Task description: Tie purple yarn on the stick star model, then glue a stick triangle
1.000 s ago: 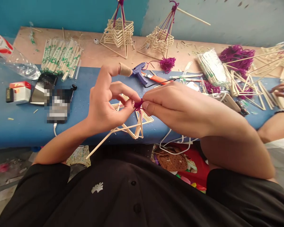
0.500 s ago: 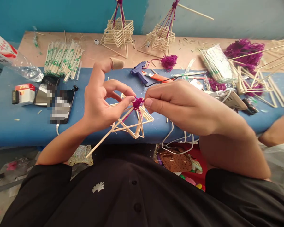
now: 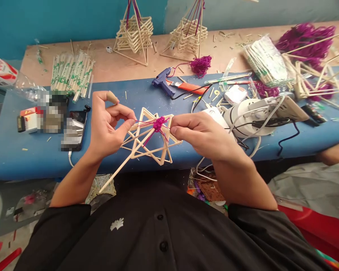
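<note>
A star-shaped frame of thin wooden sticks (image 3: 141,153) stands in front of me near the table's front edge. A bunched knot of purple yarn (image 3: 159,124) binds the sticks at its top, and one long stick slants down from there toward my shirt. My left hand (image 3: 109,130), a tan wrap on its index finger, pinches yarn strands (image 3: 144,122) drawn out to the left of the knot. On the other side, my right hand (image 3: 200,131) is closed with thumb against fingers, gripping yarn close to the knot; its fingertips partly hide the strand.
Behind the frame lie a blue glue gun (image 3: 163,83), an orange cutter (image 3: 190,88) and a yarn ball (image 3: 201,66). Two stick structures (image 3: 135,35) stand at the back. Wrapped chopsticks (image 3: 72,73) and phones lie left; a white fan (image 3: 251,116) with cables lies right.
My left hand has moved left from the knot, and strands now stretch between them. My right hand remains close to the knot's right side. The camera view has shifted.
</note>
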`<state>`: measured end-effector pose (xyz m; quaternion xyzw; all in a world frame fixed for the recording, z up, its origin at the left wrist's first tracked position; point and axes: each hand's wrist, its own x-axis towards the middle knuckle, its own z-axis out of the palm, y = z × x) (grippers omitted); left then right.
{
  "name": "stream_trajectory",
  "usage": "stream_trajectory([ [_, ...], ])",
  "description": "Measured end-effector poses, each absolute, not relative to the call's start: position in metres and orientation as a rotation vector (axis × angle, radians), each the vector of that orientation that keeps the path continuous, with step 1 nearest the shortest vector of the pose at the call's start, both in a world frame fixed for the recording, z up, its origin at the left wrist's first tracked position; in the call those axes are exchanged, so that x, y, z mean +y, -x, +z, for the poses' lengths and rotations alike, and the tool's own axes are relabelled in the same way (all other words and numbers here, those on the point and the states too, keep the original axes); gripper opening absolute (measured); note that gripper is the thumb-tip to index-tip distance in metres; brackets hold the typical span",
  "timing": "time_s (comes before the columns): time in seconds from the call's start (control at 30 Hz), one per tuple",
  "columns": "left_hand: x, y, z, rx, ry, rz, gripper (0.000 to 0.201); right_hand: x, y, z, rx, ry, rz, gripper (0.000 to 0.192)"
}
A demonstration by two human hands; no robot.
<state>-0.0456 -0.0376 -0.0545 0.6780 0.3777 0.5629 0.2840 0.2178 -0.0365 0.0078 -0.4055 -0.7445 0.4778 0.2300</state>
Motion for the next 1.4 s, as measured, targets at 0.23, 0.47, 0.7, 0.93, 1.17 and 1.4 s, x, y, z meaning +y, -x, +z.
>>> stream_trajectory([
  [0.23,-0.045,0.043,-0.060,1.129,-1.769,1.373,0.047,-0.035,-0.207,0.004,-2.013,1.141,1.451,0.028],
  [0.47,-0.036,0.047,-0.065,1.247,-1.810,1.360,0.035,-0.041,-0.204,-0.013,-1.969,1.149,1.067,0.029],
  [0.7,-0.045,0.041,-0.060,1.244,-1.851,1.416,0.042,-0.045,-0.199,-0.028,-1.677,1.102,1.268,0.012],
  [0.93,-0.042,0.041,-0.051,1.052,-1.705,1.183,0.036,-0.042,-0.197,-0.034,-1.505,1.106,1.317,0.018],
  [1.17,-0.024,0.044,-0.045,0.841,-2.011,1.171,0.025,-0.039,-0.198,-0.036,-1.750,0.953,1.096,0.018],
  [1.4,-0.018,0.043,-0.040,0.810,-1.995,1.118,0.032,-0.037,-0.194,-0.036,-1.667,0.975,1.171,0.014],
])
